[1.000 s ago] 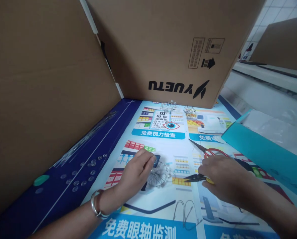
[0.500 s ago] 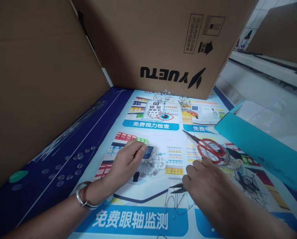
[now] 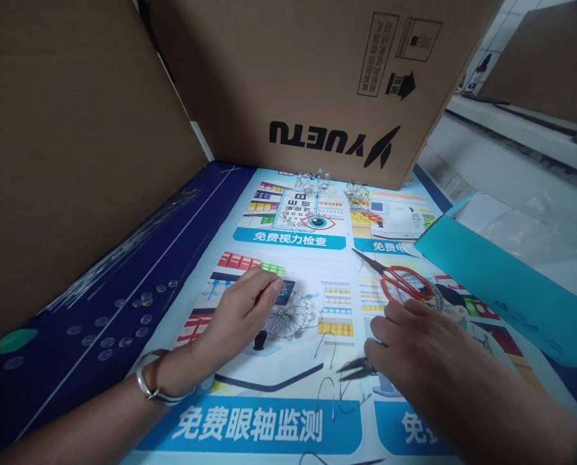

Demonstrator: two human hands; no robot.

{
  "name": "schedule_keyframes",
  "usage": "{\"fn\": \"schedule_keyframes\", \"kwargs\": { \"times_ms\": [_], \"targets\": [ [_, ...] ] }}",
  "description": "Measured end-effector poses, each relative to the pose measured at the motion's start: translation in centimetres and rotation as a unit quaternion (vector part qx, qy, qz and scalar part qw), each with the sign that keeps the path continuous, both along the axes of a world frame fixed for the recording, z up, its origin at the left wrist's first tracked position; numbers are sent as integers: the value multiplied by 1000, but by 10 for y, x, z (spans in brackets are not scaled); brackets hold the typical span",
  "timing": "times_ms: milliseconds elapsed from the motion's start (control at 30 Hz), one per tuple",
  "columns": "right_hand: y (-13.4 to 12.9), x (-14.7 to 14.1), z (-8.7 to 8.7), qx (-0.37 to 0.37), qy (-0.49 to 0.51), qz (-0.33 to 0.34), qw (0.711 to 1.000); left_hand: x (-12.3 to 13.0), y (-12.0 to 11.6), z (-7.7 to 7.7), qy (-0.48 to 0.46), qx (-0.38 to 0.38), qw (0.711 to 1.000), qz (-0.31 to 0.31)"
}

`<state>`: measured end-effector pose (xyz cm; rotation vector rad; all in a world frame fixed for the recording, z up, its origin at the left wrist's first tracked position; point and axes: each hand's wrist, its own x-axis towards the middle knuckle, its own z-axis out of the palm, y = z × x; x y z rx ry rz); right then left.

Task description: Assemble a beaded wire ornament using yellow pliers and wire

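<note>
My left hand (image 3: 237, 323), a metal bangle at its wrist, is closed with thumb and fingers pinched on a looped wire piece (image 3: 288, 320). Thin wire loops with clear beads fan out beyond the fingertips; the pinched part is hidden. My right hand (image 3: 417, 349) is wrapped round pliers (image 3: 359, 369). Only their dark jaws show, slightly parted and pointing left. Close to the jaws lie bent wire pieces (image 3: 333, 391) on the printed sheet. Red-handled scissors (image 3: 404, 282) rest just beyond my right hand.
Cardboard panels (image 3: 298, 77) stand at the back and left. Clear beads (image 3: 107, 342) and straight wires (image 3: 124, 248) lie on the left, with a green piece (image 3: 17, 340). Finished-looking wire shapes (image 3: 313, 183) sit at the back. A turquoise box (image 3: 506, 278) stands on the right.
My right hand and the pliers have shifted slightly right, away from the left hand. A bent wire now shows apart on the sheet above the jaws. The view has shifted a little.
</note>
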<state>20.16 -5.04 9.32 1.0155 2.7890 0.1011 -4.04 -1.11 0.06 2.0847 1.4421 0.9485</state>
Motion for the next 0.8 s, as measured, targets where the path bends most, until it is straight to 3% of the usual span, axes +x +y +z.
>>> {"fn": "schedule_keyframes", "kwargs": {
  "times_ms": [133, 433, 633, 800],
  "targets": [
    [-7, 8, 8, -13, 29, 12, 999, -1, 1, -1, -2, -8, 1000, 0],
    [-11, 5, -16, 28, -36, -7, 999, -1, 0, -2, -11, -13, 1000, -2],
    [-18, -1, -19, 102, -43, 11, 994, -2, 1, 0, -17, -13, 1000, -13],
    [-17, 4, -15, 85, -26, 9, 996, -2, 0, 3, -29, -19, 999, -18]
  ]
}}
